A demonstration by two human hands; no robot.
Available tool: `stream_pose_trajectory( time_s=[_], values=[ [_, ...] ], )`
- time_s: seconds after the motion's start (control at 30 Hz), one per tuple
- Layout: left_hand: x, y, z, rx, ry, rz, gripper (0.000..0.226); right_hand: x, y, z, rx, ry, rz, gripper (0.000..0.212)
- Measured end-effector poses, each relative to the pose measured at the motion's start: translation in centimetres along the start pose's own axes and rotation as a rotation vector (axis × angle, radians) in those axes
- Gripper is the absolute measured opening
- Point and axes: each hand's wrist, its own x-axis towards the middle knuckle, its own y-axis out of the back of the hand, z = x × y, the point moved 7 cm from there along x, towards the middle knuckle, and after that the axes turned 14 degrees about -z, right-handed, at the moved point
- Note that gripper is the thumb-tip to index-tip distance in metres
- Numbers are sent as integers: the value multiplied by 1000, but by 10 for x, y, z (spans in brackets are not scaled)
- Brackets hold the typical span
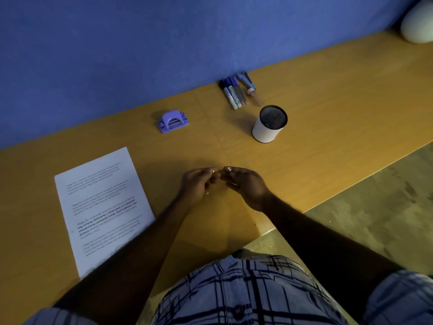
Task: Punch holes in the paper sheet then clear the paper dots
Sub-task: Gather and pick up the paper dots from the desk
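I see both hands low over the desk [304,160], with their fingertips almost meeting. The left hand [199,184] has its fingers curled in. A tiny white dot sits at its tips, but I cannot tell if it pinches it. The right hand [246,184] is half open, like a little cup, and paper dots [229,169] sit on its fingertips. The paper sheet [103,207] lies flat just left of the hands. The purple hole punch [173,121] stands farther back, near the blue wall.
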Motion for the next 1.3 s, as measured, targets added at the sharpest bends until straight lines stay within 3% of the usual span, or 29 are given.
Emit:
stream_pose_trajectory(
  time_s=[0.23,0.5,0.63,0.93,1.17,1.3],
  values=[
    [34,-52,61,-76,-62,-104,22,-9,41,-54,4,127,80,31],
    [101,-109,122,255,-175,-125,22,-24,109,-147,-260,223,260,24],
    [133,-130,156,581,-258,-78,24,-11,137,-180,-545,206,405,23],
    [170,-148,178,1086,-278,-51,21,23,134,-219,-1368,47,323,23],
    [178,-143,179,1130,-305,-57,22,32,135,-229,-1667,-38,372,26],
    [175,-145,179,1141,-298,-134,24,32,133,-228,-1691,-15,317,23]
  ],
)
